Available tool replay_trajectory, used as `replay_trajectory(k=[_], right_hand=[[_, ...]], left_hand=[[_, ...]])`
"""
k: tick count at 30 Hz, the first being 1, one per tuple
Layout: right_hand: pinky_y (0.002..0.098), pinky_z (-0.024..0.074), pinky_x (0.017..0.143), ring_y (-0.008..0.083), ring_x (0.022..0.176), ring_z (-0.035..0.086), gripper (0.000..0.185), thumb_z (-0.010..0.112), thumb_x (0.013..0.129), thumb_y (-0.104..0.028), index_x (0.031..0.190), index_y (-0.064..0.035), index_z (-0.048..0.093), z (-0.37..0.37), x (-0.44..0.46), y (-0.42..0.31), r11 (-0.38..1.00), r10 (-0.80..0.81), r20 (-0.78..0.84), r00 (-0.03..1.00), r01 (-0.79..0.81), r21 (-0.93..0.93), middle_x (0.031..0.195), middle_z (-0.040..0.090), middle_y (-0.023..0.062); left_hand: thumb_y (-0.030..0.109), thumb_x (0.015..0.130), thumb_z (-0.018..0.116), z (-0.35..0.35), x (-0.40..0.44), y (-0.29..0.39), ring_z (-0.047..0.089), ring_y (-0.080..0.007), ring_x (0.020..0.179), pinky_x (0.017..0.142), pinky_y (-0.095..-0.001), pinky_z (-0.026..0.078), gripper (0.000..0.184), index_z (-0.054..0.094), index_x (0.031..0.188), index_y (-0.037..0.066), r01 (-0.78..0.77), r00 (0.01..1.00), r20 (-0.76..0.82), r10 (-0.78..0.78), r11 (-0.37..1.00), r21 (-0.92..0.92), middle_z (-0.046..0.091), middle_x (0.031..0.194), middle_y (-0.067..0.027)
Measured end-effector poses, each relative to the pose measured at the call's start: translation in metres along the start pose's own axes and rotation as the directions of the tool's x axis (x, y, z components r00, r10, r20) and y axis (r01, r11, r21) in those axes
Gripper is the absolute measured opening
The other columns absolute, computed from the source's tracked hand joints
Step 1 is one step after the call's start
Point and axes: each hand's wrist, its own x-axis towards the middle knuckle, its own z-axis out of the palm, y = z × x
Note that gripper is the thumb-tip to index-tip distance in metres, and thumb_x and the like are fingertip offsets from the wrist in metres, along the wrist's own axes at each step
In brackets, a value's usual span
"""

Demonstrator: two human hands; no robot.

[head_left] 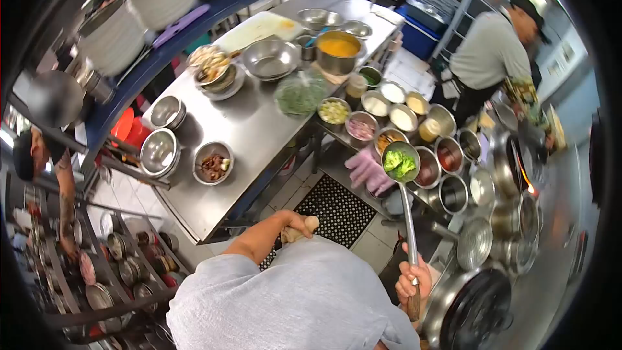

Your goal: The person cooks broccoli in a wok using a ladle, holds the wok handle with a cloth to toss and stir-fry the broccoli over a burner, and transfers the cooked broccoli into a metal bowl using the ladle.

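My right hand (pixel 414 279) is wrapped around the wooden grip of a long-handled ladle (pixel 408 220). Bright green broccoli (pixel 400 164) fills the ladle's bowl, which is held out over the near edge of several metal containers. Close beneath it are sliced orange-brown pieces in a container (pixel 389 138) and a dark red sauce (pixel 427 167). At my waist, my left hand (pixel 296 223) is closed around something beige that I cannot make out. A lilac cloth or glove (pixel 369 172) hangs left of the ladle bowl.
A steel table (pixel 253 136) on the left carries bowls, a bag of greens (pixel 301 93) and a pot of orange liquid (pixel 338 50). Pans and a black-lidded pot (pixel 476 311) line the right side. Another person (pixel 490 48) bends at the upper right; one more (pixel 39 155) is at far left.
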Motion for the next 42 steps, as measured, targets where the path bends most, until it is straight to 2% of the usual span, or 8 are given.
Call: replay_trajectory(k=[12, 16, 19, 25, 30, 33, 39, 42], right_hand=[[0.0236, 0.0346, 0.033, 0.0112, 0.036, 0.043, 0.062, 0.052, 0.087, -0.008, 0.145, 0.0002, 0.031, 0.228, 0.242, 0.009, 0.756, -0.080, 0.185, 0.980, 0.181, -0.630, 0.064, 0.048, 0.0029], [0.0315, 0.0447, 0.043, 0.0151, 0.042, 0.053, 0.067, 0.057, 0.085, -0.012, 0.147, -0.0039, 0.033, 0.211, 0.365, 0.043, 0.130, -0.059, 0.292, 0.955, 0.297, -0.946, 0.072, 0.062, 0.0114], [0.0468, 0.0512, 0.071, 0.0436, 0.075, 0.065, 0.066, 0.054, 0.083, -0.015, 0.145, -0.0037, 0.036, 0.177, 0.446, 0.067, -0.467, -0.137, 0.687, 0.714, 0.565, -0.680, 0.090, 0.066, 0.0286], [0.0475, 0.0502, 0.075, 0.0455, 0.082, 0.065, 0.069, 0.056, 0.081, -0.014, 0.146, -0.0034, 0.034, 0.222, 0.443, 0.018, -0.201, -0.074, 0.534, 0.842, 0.512, -0.835, 0.099, 0.063, 0.0327], [0.0283, 0.0359, 0.036, 0.0145, 0.038, 0.048, 0.066, 0.057, 0.084, -0.004, 0.145, 0.0003, 0.033, 0.191, 0.469, 0.013, 0.837, 0.416, 0.445, 0.793, -0.142, -0.529, 0.067, 0.052, 0.0072], [0.0294, 0.0376, 0.038, 0.0147, 0.039, 0.049, 0.068, 0.057, 0.083, -0.003, 0.145, 0.0011, 0.031, 0.185, 0.469, 0.043, 0.505, 0.197, 0.317, 0.928, 0.182, -0.844, 0.064, 0.052, 0.0065], [0.0298, 0.0393, 0.040, 0.0152, 0.042, 0.050, 0.074, 0.054, 0.082, -0.002, 0.149, 0.0033, 0.023, 0.184, 0.459, 0.005, 0.868, 0.442, 0.434, 0.785, -0.253, -0.427, 0.064, 0.053, 0.0063], [0.0299, 0.0404, 0.040, 0.0149, 0.042, 0.050, 0.073, 0.054, 0.082, -0.002, 0.148, 0.0034, 0.025, 0.185, 0.442, 0.037, 0.599, 0.146, 0.293, 0.945, 0.151, -0.786, 0.064, 0.053, 0.0059]], left_hand=[[0.041, 0.081, 0.074, -0.016, -0.016, -0.215, 0.066, -0.0156, 0.091, 0.076, -0.0353, 0.056, 0.048, 0.062, 0.119, 0.015, -0.081, 0.994, -0.110, -0.006, 0.644, -0.761, 0.069, 0.105, -0.0028], [0.038, 0.084, 0.071, 0.021, -0.066, -0.191, 0.068, -0.0155, 0.092, 0.078, -0.0353, 0.056, 0.045, 0.061, 0.120, 0.012, -0.215, 0.970, -0.240, -0.044, 0.311, -0.926, 0.070, 0.105, -0.0034], [0.040, 0.086, 0.068, 0.039, 0.005, -0.250, 0.066, -0.0167, 0.093, 0.078, -0.0342, 0.055, 0.048, 0.059, 0.125, 0.014, -0.248, 0.960, -0.271, -0.071, 0.233, -0.940, 0.068, 0.108, -0.0028], [0.029, 0.079, 0.069, 0.034, -0.100, -0.145, 0.063, -0.0235, 0.104, 0.087, -0.0362, 0.052, 0.062, 0.050, 0.133, 0.005, -0.388, 0.823, -0.517, -0.235, 0.434, -0.813, 0.063, 0.122, -0.0093], [0.037, 0.077, 0.065, 0.005, -0.120, -0.098, 0.057, -0.0323, 0.118, 0.104, -0.0385, 0.041, 0.076, 0.041, 0.142, 0.005, -0.231, 0.718, -0.683, -0.133, 0.880, -0.415, 0.057, 0.132, -0.0181], [0.040, 0.077, 0.064, -0.022, -0.128, -0.080, 0.056, -0.0348, 0.121, 0.103, -0.0398, 0.042, 0.076, 0.041, 0.141, 0.005, -0.035, 0.736, -0.662, -0.141, 0.969, -0.246, 0.058, 0.131, -0.0222], [0.044, 0.075, 0.070, -0.085, -0.167, 0.013, 0.060, -0.0365, 0.112, 0.094, -0.0416, 0.047, 0.077, 0.045, 0.138, 0.008, -0.095, 0.814, -0.572, 0.098, 0.995, 0.034, 0.062, 0.123, -0.0216], [0.043, 0.073, 0.073, -0.111, -0.170, 0.070, 0.062, -0.0356, 0.108, 0.092, -0.0413, 0.048, 0.077, 0.046, 0.137, 0.010, -0.188, 0.856, -0.453, 0.250, 0.966, 0.180, 0.064, 0.120, -0.0206]])
